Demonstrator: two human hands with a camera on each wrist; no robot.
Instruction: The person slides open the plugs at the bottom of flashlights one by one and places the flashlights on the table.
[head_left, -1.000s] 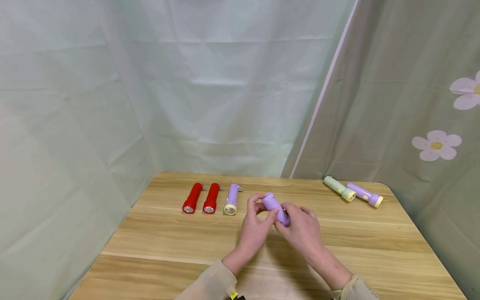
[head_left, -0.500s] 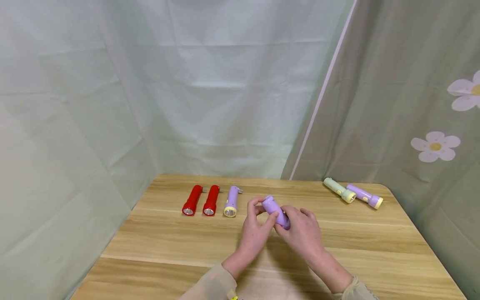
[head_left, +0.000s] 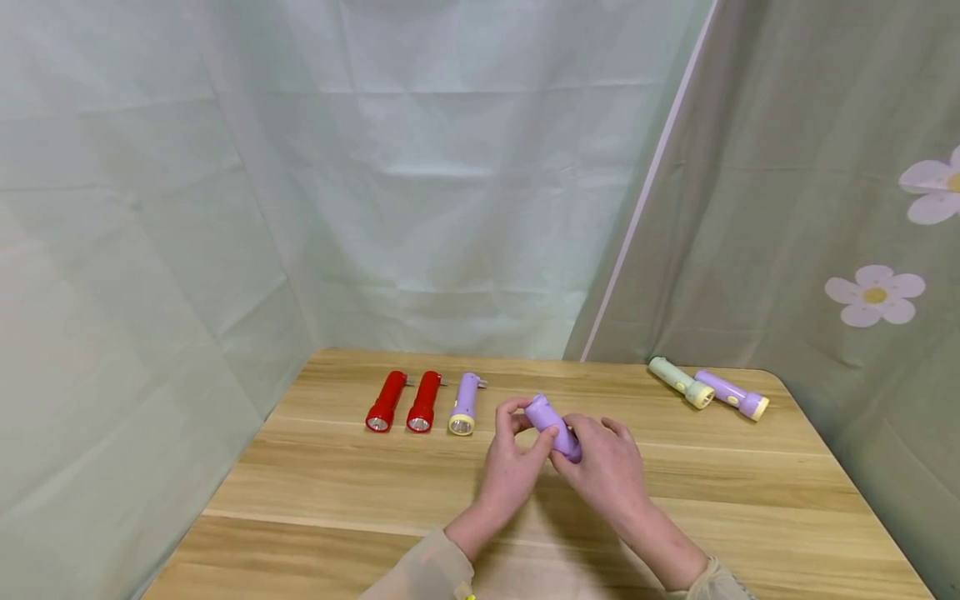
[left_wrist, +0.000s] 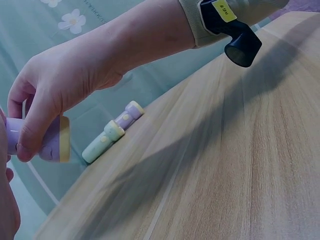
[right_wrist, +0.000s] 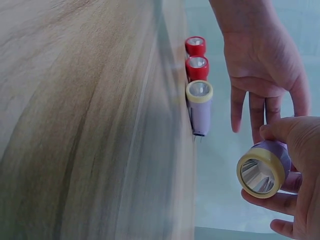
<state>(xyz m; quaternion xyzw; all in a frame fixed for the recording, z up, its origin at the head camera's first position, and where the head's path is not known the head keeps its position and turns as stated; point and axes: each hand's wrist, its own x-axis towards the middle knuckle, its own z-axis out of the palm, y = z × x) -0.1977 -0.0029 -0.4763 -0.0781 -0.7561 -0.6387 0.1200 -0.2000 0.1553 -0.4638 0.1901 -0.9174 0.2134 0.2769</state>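
Note:
A purple flashlight [head_left: 545, 413] is held above the table between both hands, tilted in the head view with its tail end up and to the left. The left hand [head_left: 513, 468] pinches the body near the tail between thumb and index finger. Around the head end, the right hand [head_left: 609, 468] grips with thumb and fingers, hiding much of that end in the head view. From the right wrist, the flashlight's yellow rim [right_wrist: 240, 172] and clear lens show. In the left wrist view, the right hand's thumb [left_wrist: 34, 134] lies along the purple body.
Two red flashlights [head_left: 387, 400] and another purple flashlight [head_left: 465, 395] lie in a row at the back left, with metal prongs out. A pale green flashlight [head_left: 672, 375] and a purple flashlight [head_left: 723, 388] lie together at the back right. Curtains [head_left: 465, 208] surround the wooden table [head_left: 337, 492].
Both hands keep hold of the purple flashlight with almost no motion. The head view has tilted up slightly, so the table sits a little lower in it.

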